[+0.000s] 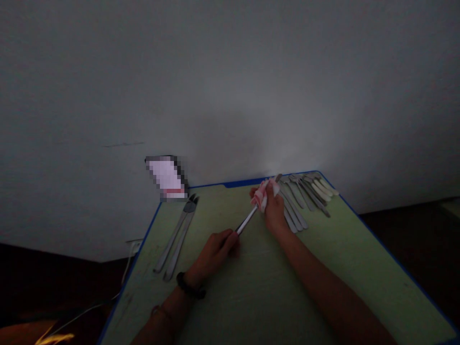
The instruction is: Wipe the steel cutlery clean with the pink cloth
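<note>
My left hand (222,244) is closed around the near end of a metal piece of cutlery (246,221), held slanting up and away over the table. Wrapped about its far end is a pink and white cloth (262,194), pinched in my right hand (274,209). The cloth hides that end, so its exact kind does not show. Just right of my right hand, several metal utensils (301,190) lie in a spread row, with a few white-handled pieces (323,190) at the far right. Two long metal utensils (178,239) lie side by side left of my left hand.
The pale green table (258,292) has a blue edge and stands against a grey wall (230,86). A device with a lit, blurred screen (167,177) leans at the back left corner. A white cable (126,270) hangs by the table's left side.
</note>
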Motion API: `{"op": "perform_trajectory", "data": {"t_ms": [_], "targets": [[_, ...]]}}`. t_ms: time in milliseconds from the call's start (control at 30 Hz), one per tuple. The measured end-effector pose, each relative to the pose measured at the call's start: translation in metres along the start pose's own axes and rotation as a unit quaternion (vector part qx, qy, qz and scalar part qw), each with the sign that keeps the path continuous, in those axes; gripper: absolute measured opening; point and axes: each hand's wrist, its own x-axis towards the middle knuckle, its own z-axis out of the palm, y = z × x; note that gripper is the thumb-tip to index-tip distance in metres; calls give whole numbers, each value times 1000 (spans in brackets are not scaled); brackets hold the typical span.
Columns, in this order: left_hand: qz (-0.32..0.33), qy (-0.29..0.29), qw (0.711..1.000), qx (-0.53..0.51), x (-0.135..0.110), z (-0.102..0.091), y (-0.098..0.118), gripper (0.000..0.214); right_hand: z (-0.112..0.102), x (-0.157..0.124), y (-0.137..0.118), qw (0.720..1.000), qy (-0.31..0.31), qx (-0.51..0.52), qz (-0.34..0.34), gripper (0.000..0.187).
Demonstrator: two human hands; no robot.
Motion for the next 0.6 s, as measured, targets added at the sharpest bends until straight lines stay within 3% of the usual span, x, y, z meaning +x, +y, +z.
{"op": "perform_trajectory", "data": {"t_ms": [100, 200, 333, 600], "targets": [[-14, 40, 999, 3, 4, 2, -4, 40, 6, -14, 8, 999, -5, -43, -4, 59], [-37, 105, 992, 58, 9, 3, -11, 38, 19, -39, 21, 994, -56, -88, 25, 62], [-14, 94, 990, 101, 11, 1, -12, 33, 28, -58, 25, 988, -104, -110, 24, 56], [-24, 55, 992, 111, 5, -1, -2, 37, 5, -11, -10, 996, -60, -62, 7, 56]]}}
